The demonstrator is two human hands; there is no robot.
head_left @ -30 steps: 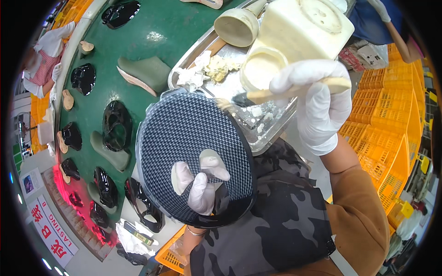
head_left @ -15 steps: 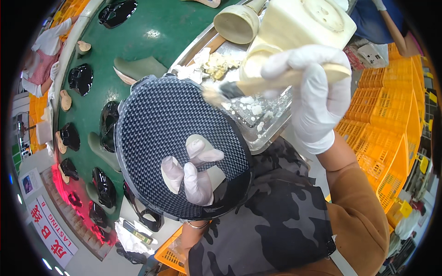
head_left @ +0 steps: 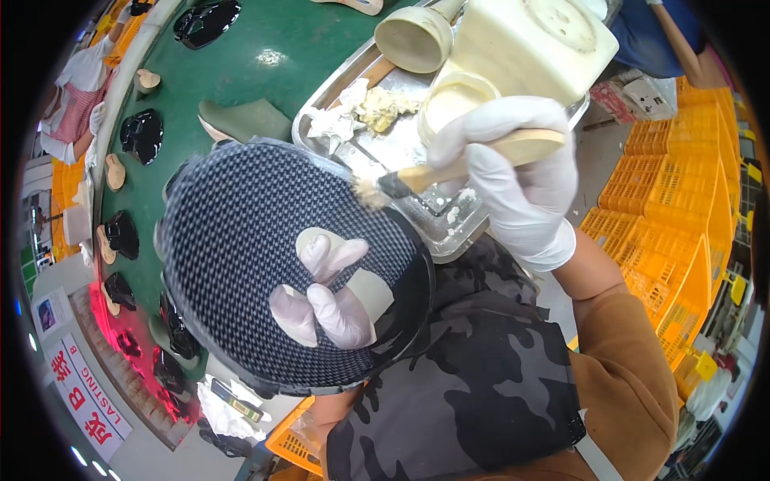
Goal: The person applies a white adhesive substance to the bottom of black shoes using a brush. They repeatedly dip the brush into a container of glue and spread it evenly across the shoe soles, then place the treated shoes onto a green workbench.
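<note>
A large rounded piece covered in black-and-white houndstooth fabric (head_left: 241,200), with a dark rim, fills the middle left; its exact kind is unclear. White-gloved fingers of my left hand (head_left: 343,317) show over it, closed about thin pale flat pieces (head_left: 373,293). The rest of that hand is hidden. My gloved right hand (head_left: 525,192) grips a brush (head_left: 417,178) by its wooden handle. Its pale bristles are at the fabric's right edge; contact is hard to judge. Beyond the hand stands a pot of whitish paste (head_left: 461,100).
A metal tray (head_left: 445,244) holds the pot, a cream container (head_left: 533,48), a tipped cup (head_left: 413,40) and crumpled scraps (head_left: 377,108). Black shiny pieces and shoe lasts lie on the green table (head_left: 265,84). Yellow crates (head_left: 642,232) stand right. Other people work at both sides.
My right hand has moved left and slightly down, and the brush has changed its slant. The houndstooth piece has shifted left and is blurred. My left fingers have moved a little left.
</note>
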